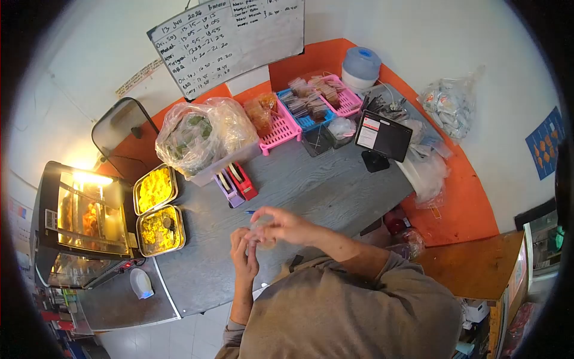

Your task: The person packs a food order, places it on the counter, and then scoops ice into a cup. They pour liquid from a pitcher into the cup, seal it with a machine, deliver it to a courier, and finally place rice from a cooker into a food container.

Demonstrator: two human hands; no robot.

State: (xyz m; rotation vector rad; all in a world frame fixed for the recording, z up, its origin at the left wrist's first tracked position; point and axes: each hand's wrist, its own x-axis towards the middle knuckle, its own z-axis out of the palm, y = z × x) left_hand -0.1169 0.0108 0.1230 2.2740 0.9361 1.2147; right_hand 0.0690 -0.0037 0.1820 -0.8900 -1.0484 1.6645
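Both hands meet over the front edge of the grey table, around a small clear plastic item [263, 231] that looks like a bag or cup. My left hand [244, 251] is on its left side, fingers bent against it. My right hand [281, 226] comes in from the right, its fingers curled over the top of the item. The fingers hide part of the item, so its exact shape cannot be made out. A blue pen [249, 212] lies on the table just beyond the hands.
Purple [228, 188] and red [242, 181] tape dispensers stand beyond the hands. Trays of yellow food [154, 190] and a lit warmer [86, 221] are at the left. Behind are a bin of plastic bags [222, 169], pink [281, 129] and blue baskets [311, 122], and a tablet [382, 136].
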